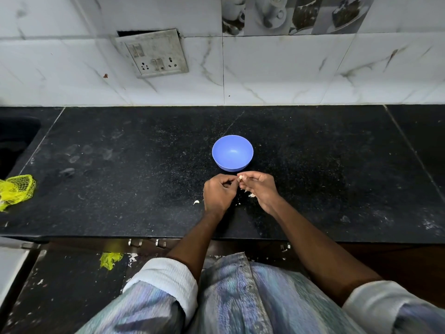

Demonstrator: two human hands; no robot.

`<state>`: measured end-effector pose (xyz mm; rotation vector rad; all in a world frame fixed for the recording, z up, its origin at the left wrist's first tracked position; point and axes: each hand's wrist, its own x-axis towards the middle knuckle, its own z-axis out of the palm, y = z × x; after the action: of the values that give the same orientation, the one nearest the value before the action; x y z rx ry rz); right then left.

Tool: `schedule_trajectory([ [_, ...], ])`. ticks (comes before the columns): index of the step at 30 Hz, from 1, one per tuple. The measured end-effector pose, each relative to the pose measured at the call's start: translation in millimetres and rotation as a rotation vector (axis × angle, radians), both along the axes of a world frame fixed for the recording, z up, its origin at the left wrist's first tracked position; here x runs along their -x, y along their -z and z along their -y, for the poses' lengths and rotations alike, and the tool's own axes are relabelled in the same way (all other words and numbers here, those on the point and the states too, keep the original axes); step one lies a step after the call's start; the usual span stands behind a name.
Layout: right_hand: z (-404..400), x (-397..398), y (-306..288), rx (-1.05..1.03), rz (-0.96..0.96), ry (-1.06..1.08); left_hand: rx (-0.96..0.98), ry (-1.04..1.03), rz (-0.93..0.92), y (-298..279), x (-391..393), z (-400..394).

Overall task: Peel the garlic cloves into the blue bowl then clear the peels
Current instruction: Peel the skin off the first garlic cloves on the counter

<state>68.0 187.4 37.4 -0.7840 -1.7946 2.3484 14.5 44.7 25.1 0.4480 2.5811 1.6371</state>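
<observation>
The blue bowl (232, 153) stands on the black counter (120, 165), and I see nothing inside it. Just in front of it my two hands meet. My right hand (258, 189) pinches a garlic clove (240, 177) between thumb and fingers. My left hand (220, 192) has its fingers curled, with the fingertips at the same clove. One loose garlic clove (196, 202) lies on the counter left of my left hand. Small peel bits (251, 195) lie under my right hand.
A yellow mesh bag (16, 189) lies at the counter's left edge, beside a dark sink (14, 143). A switch plate (154, 53) hangs loose on the tiled wall. A yellow mesh scrap (110, 259) lies on the floor.
</observation>
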Motion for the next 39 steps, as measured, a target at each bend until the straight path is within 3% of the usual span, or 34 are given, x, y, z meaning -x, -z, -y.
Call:
schedule_trajectory([
  [8, -2.3, 0.5, 0.0, 0.029, -0.019, -0.009, 0.023, 0.001, -0.023, -4.5, -1.6, -0.7],
  [16, -4.6, -0.5, 3.4, -0.06, -0.012, -0.042, 0.06, -0.011, 0.069, -2.8, -2.7, -4.7],
  [28, -3.4, 0.3, 7.5, -0.295, -0.017, -0.038, -0.134, -0.001, 0.267, -4.3, -6.5, -5.9],
  [39, -2.5, 1.9, 8.2, -0.347, 0.002, -0.047, -0.197, -0.021, 0.364, -1.9, -6.4, -6.1],
])
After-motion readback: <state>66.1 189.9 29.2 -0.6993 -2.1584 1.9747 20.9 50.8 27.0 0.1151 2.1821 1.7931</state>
